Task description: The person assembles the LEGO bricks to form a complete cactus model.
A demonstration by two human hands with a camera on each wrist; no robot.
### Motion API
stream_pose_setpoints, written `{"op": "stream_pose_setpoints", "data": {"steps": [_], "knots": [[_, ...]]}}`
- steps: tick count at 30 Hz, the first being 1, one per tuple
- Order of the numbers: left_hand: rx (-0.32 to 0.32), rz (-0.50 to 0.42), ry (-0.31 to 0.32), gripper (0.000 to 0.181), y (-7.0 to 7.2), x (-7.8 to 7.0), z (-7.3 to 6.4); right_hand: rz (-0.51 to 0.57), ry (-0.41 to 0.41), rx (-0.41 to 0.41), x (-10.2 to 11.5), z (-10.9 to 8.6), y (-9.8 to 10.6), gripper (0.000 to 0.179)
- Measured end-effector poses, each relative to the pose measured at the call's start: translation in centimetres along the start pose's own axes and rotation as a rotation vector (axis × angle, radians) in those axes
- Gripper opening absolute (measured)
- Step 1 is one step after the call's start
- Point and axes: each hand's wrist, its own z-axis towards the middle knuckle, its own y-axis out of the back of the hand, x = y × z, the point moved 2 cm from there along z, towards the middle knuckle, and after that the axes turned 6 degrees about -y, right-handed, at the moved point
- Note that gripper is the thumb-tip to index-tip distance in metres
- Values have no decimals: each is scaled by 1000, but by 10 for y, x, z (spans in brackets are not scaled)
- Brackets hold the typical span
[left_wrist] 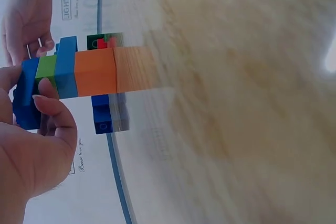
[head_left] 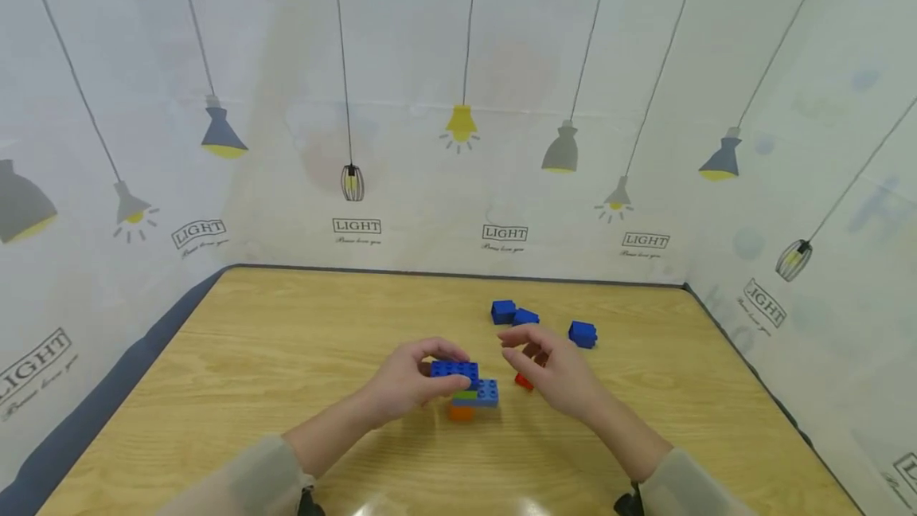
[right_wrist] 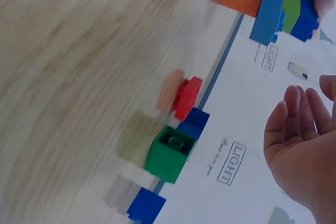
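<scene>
A small tower of toy building bricks stands on the table in front of me. From the bottom it has an orange brick (left_wrist: 95,72), a light blue brick (head_left: 489,393), a lime green brick (right_wrist: 290,10) and a dark blue brick (head_left: 453,370) on top. My left hand (head_left: 404,381) grips the dark blue brick, thumb on the near side and fingers behind. To the right of the tower, my right hand (head_left: 559,373) is raised with loosely bent fingers and holds nothing. Beneath it in the head view lies a red brick (right_wrist: 187,98), partly covered by the hand.
Farther back on the wooden table (head_left: 301,317) are two dark blue bricks (head_left: 503,312), with another blue brick (head_left: 583,334) to their right. A dark green brick (right_wrist: 170,156) shows near the red one in the right wrist view. Lamp-printed wall covering (head_left: 415,181) encloses the table.
</scene>
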Motion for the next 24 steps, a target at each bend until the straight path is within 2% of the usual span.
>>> {"op": "stream_pose_setpoints", "data": {"steps": [4, 9, 24], "knots": [[0, 24, -4, 31, -1, 1, 1, -27, -44, -38, -12, -1, 10, 25], [4, 53, -8, 28, -1, 2, 2, -45, -57, -75, -27, -2, 22, 27], [7, 86, -16, 26, -1, -1, 2, -76, -146, -103, -70, -1, 61, 38]]}}
